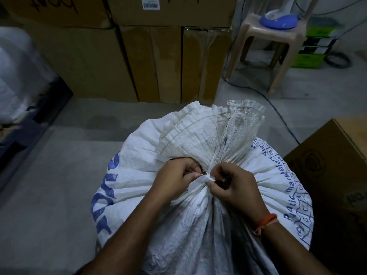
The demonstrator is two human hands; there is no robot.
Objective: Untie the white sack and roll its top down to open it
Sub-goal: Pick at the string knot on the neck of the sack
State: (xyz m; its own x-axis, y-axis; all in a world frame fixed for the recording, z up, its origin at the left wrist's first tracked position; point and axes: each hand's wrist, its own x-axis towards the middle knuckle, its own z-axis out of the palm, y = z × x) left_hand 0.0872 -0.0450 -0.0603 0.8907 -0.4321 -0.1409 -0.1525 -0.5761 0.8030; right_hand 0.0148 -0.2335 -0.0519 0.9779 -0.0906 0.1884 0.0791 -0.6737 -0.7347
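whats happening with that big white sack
A person is working on the knot that ties the neck of a white sack standing on the floor. The left hand and right hand pinch the tie from either side. The neck is still bunched shut, its top fanned out above, so nothing is rolled down yet.

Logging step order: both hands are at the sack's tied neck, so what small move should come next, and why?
Probably pull the knot loose: both the left hand and right hand pinch it, and the white sack neck is still cinched, top fanned above.
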